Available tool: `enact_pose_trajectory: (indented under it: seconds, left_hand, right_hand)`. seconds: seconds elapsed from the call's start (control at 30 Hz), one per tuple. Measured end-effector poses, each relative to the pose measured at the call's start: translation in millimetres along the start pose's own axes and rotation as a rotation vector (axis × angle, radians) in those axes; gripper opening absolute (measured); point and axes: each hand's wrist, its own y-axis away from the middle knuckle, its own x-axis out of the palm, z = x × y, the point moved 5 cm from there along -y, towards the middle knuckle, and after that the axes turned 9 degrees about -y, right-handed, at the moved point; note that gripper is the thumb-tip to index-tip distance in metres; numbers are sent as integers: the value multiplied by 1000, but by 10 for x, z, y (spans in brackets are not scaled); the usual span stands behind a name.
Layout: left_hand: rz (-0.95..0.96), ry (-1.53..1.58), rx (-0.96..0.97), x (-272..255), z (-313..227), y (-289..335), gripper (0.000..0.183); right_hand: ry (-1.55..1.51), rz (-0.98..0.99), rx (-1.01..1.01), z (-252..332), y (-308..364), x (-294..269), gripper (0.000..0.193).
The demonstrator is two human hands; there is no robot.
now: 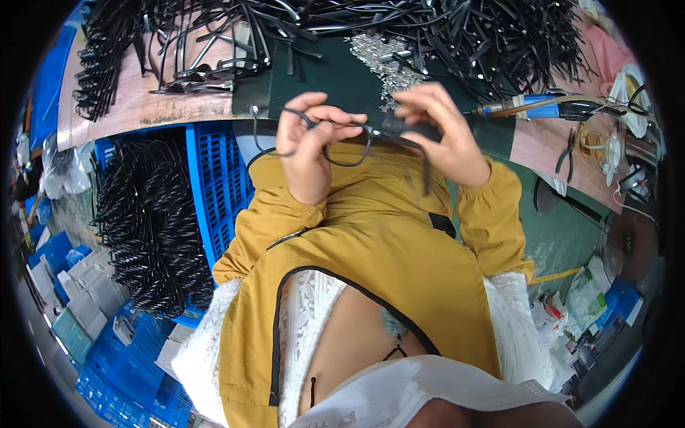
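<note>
My left hand (308,146) is closed around a black eyeglass frame (347,164), held above my lap in front of the table edge. One rim shows below my left fingers, and part of the other shows left of the hand. My right hand (448,135) is at the frame's right end, thumb and fingers bent around a dark eyeglass temple (426,175) that hangs down below the thumb. Slight blur on the right fingers hides exactly how they meet it. Beyond the hands, a heap of small silvery metal parts (389,64) lies on a dark green mat (314,84).
Black temples (492,36) are heaped along the table's back. Left of me stands a blue crate (212,189) beside many stacked black frames (150,214). On the right lie a blue-handled powered screwdriver (540,106) and pliers (566,157). A fan (628,242) stands at far right.
</note>
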Motion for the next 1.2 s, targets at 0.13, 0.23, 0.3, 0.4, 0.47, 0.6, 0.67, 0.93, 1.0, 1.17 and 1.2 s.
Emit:
enact_pose_trajectory:
  seconds: [0.13, 0.23, 0.3, 0.4, 0.47, 0.6, 0.67, 0.93, 1.0, 1.17, 1.2]
  left_hand:
    - [53, -60, -42, -170, -89, -181, 35]
    - [73, -149, -51, -204, -50, -216, 32]
    - [63, -167, -57, -206, -40, -226, 32]
    - [47, -184, -65, -193, -49, -258, 33]
    - [36, -199, -77, -177, -51, -278, 33]
    - [38, -184, -75, -174, -76, -260, 35]
    - [33, -177, -170, -206, -79, -289, 49]
    - [181, -123, -234, 141, -354, -1048, 48]
    - [316, -35, -310, 358, -290, -938, 48]
    - [595, -4, -1153, 571, 345, 200, 36]
    - [615, 35, -1103, 593, 404, 254, 37]
  right_hand:
    - [617, 20, -734, 307, -1133, 263, 31]
    - [730, -13, -1084, 248, -1859, 460, 13]
    - [652, -30, -1037, 154, -2052, 461, 9]
    - [183, -48, -674, 35, -2105, 302, 4]
    - [-245, -128, -413, 20, -2058, 132, 8]
    - [-404, -175, -694, 567, -1827, -222, 19]
    - [-760, -109, -651, 722, -1544, -420, 20]
    - [-331, -572, -332, -55, 170, -241, 22]
    - [190, -482, -224, -78, 318, -219, 10]
    - [-54, -593, -118, -162, 494, -389, 6]
    - [-20, -538, -45, -230, 478, -353, 6]
